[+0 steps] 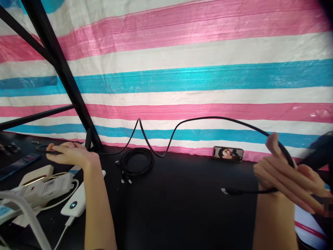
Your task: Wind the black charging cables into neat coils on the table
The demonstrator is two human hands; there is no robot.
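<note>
A long black cable [208, 118] runs in loose waves between my two hands. At the left, over the back of the table, my left hand [70, 152] is closed on one stretch of it, fingers pointing left. My right hand [286, 173], raised at the right, has the cable looped through its fingers. From it a short cable end with a plug [229, 191] sticks out to the left. A coiled black cable [136, 161] with several pale plug tips lies on the table between my hands, touching neither.
The left side of the black table [182, 208] holds a white power strip [49, 189], a white power bank [75, 199] and a phone [19, 166]. Another phone [228, 153] leans against the striped sheet [182, 83]. A black metal frame [65, 80] rises at the left.
</note>
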